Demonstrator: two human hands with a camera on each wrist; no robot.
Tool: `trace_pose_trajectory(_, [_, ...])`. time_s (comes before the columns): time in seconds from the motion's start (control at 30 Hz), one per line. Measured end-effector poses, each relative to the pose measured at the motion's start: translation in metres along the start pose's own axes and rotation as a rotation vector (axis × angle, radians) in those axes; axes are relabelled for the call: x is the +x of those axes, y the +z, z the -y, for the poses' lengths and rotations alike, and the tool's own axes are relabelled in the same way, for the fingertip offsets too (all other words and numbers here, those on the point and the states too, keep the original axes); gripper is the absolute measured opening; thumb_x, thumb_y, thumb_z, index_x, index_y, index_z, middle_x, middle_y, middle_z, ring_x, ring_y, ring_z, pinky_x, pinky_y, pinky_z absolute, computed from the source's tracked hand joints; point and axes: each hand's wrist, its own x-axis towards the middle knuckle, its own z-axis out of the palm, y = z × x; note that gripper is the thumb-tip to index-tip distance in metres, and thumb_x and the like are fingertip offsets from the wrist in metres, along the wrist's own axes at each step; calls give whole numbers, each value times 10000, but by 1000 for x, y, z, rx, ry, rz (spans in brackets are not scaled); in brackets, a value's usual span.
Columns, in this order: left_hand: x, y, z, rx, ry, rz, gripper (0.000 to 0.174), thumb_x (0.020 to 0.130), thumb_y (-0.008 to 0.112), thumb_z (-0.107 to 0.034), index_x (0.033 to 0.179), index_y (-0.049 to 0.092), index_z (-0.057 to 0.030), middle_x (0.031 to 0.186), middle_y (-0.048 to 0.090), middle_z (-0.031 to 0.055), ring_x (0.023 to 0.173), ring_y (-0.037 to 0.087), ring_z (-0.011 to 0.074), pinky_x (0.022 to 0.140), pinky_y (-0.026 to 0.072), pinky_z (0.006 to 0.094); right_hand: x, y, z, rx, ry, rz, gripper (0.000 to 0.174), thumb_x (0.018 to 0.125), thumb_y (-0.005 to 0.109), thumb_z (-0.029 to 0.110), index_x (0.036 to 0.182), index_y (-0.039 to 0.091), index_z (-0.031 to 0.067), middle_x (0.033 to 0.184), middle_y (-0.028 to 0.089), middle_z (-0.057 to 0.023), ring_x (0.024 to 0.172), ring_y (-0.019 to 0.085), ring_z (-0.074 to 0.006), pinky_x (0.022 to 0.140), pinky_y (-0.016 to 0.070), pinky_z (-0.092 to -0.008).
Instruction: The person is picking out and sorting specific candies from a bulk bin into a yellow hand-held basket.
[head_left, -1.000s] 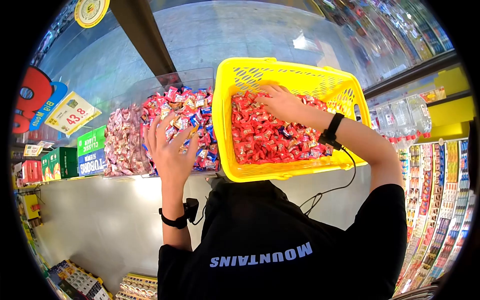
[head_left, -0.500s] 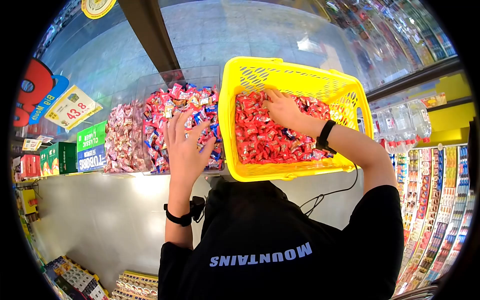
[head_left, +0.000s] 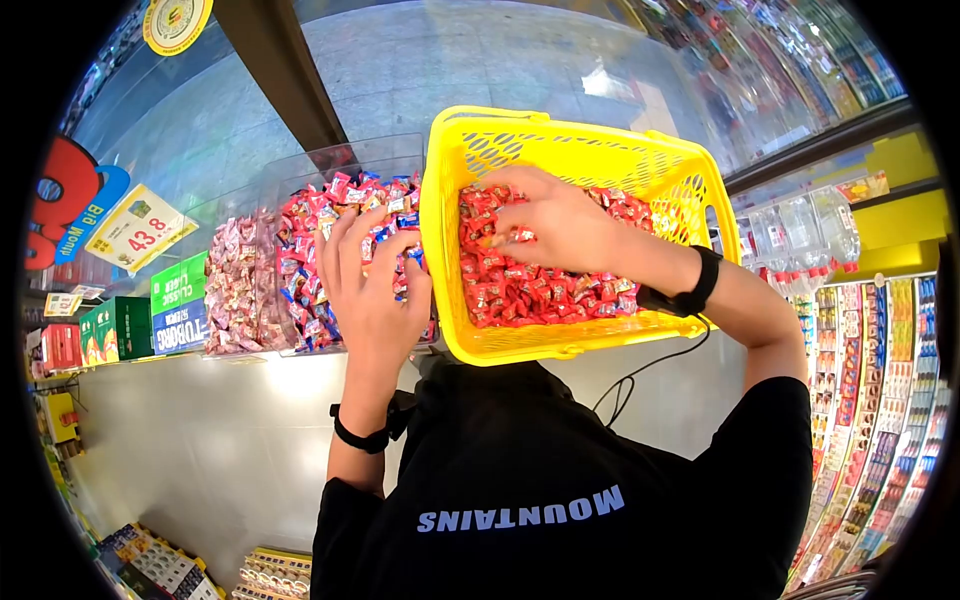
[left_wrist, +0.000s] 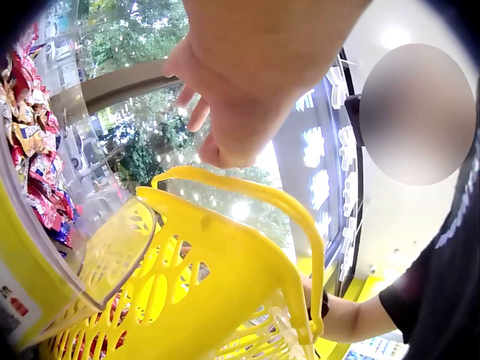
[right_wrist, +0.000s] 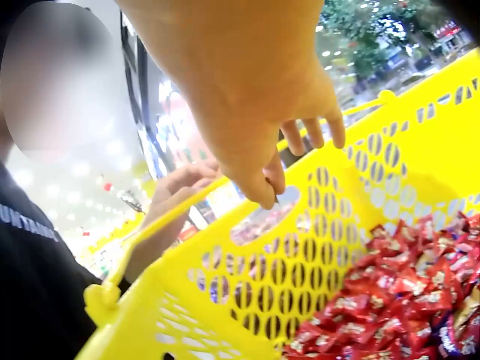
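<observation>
A yellow plastic basket (head_left: 570,135) half full of red wrapped candies (head_left: 540,290) stands beside a clear bin of mixed red and blue candies (head_left: 310,225). My right hand (head_left: 505,235) is inside the basket, raised just over the pile, with thumb and forefinger pinched on a red candy. In the right wrist view that hand (right_wrist: 274,184) hangs above the candies (right_wrist: 405,292). My left hand (head_left: 375,250) lies over the mixed candies by the basket's left rim, fingers loosely bent and holding nothing I can see. The left wrist view shows it (left_wrist: 214,139) above the basket handle (left_wrist: 247,195).
A second clear bin of pink candies (head_left: 235,290) stands left of the mixed one, with a price tag (head_left: 130,230) and green boxes (head_left: 180,300) further left. Water bottles (head_left: 800,235) and packed shelves (head_left: 870,400) fill the right side. A grey counter face (head_left: 200,430) lies below the bins.
My right hand has lifted off the red candies and curled its fingers into a pinch. The left hand has shifted right toward the basket rim, its fingers bending from spread to loosely curled.
</observation>
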Motion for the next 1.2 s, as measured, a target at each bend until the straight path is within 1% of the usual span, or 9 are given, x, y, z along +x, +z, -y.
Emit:
trace_pose_trajectory(0.07, [5, -2, -9, -82, 15, -35, 306, 803, 729, -4, 1093, 754, -98, 1404, 639, 121, 1377, 542, 401, 1207, 344, 592, -1, -4, 20, 10, -84, -19, 192, 801, 882, 203, 874, 754, 78, 1437, 598, -131, 1311, 608, -355, 1080, 524, -462])
trace_pose_trajectory(0.23, [1, 6, -24, -188, 166, 188, 349, 746, 931, -209, 1061, 787, -162, 1336, 671, 68, 1370, 546, 383, 1230, 310, 638, -7, 0, 38, 93, -120, -45, 180, 812, 864, 219, 886, 774, 81, 1385, 618, -128, 1275, 626, -352, 1078, 522, -462])
trace_pose_trajectory(0.37, [-4, 6, -15, -150, 132, 155, 227, 802, 883, -142, 999, 770, -143, 1306, 675, 70, 1364, 549, 380, 1225, 316, 631, -16, -2, 12, 53, -67, 23, 196, 811, 868, 192, 963, 781, 103, 1427, 601, -147, 1279, 632, -343, 1067, 533, -465])
trace_pose_trajectory(0.5, [-21, 4, 17, -75, 9, 117, 191, 828, 851, -102, 988, 746, -113, 1311, 665, 82, 1355, 547, 386, 1215, 340, 592, -47, 7, -69, -205, 250, 432, 319, 824, 857, 294, 1078, 789, 113, 1421, 613, -170, 1310, 603, -369, 1085, 491, -486])
trace_pose_trajectory(0.6, [-34, -3, 42, -58, -66, 104, 229, 820, 856, -108, 1015, 737, -116, 1339, 646, 64, 1368, 539, 382, 1201, 357, 576, -64, 24, -124, 45, 462, 625, 322, 821, 852, 339, 1070, 800, 141, 1409, 601, -174, 1329, 577, -379, 1107, 457, -541])
trace_pose_trajectory(0.7, [-40, -5, 50, 26, -110, 134, 255, 838, 856, -123, 1065, 739, -118, 1398, 617, 63, 1399, 510, 384, 1190, 366, 565, -76, 38, -118, -245, 520, 624, 262, 797, 859, 316, 1013, 812, 176, 1435, 577, -160, 1357, 541, -376, 1123, 415, -600])
trace_pose_trajectory(0.83, [-41, -4, 53, 65, -126, 145, 293, 851, 869, -157, 1122, 763, -126, 1468, 586, 80, 1440, 469, 383, 1200, 358, 562, -80, 51, -110, -460, 305, 680, 270, 775, 859, 319, 1024, 831, 216, 1425, 566, -98, 1426, 464, -380, 1085, 424, -676])
trace_pose_trajectory(1.03, [-27, -6, 36, -67, -67, 83, 315, 847, 863, -140, 1147, 768, -144, 1457, 597, 97, 1416, 506, 382, 1220, 337, 581, -44, 2, -92, -269, 400, 625, 241, 804, 823, 294, 1012, 819, 173, 1525, 549, -146, 1375, 546, -378, 1145, 440, -518])
trace_pose_trajectory(1.2, [3, -6, -7, -181, 79, 145, 373, 792, 874, -65, 1150, 773, -96, 1466, 594, 137, 1420, 507, 398, 1203, 374, 551, -21, -38, -43, 186, 192, 371, 259, 875, 826, 286, 1071, 805, 118, 1534, 541, -175, 1369, 556, -396, 1138, 466, -473])
